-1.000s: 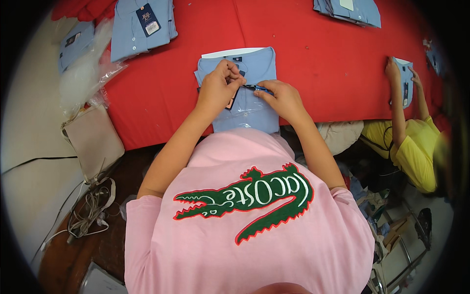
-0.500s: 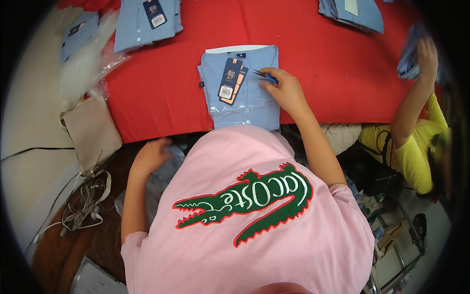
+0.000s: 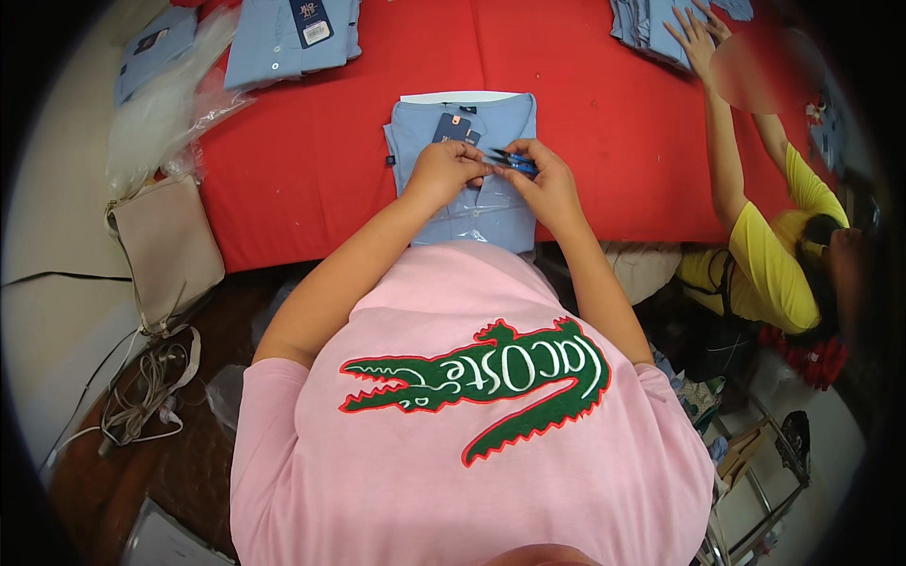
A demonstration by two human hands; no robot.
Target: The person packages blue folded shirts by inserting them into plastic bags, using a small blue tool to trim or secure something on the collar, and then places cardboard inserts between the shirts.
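Note:
A folded light-blue shirt (image 3: 472, 212) lies on the red table (image 3: 311, 160) right in front of me, with a dark hang tag (image 3: 455, 127) near its collar. My left hand (image 3: 444, 170) rests on the shirt's front, fingers pinched at the placket just below the tag. My right hand (image 3: 547, 179) grips a small blue thread snipper (image 3: 514, 162), its tip pointing left toward my left fingers. Both hands meet over the middle of the shirt.
More folded blue shirts (image 3: 288, 38) lie at the far left, with clear plastic bags (image 3: 160, 104) beside them. A beige bag (image 3: 165, 245) hangs off the table's left edge. A co-worker in yellow (image 3: 769, 255) reaches to another shirt stack (image 3: 651, 28) at right.
My left hand was down by my side half a second ago; it has come back up onto the shirt beside my right hand. The co-worker's arm now stretches to the far stack.

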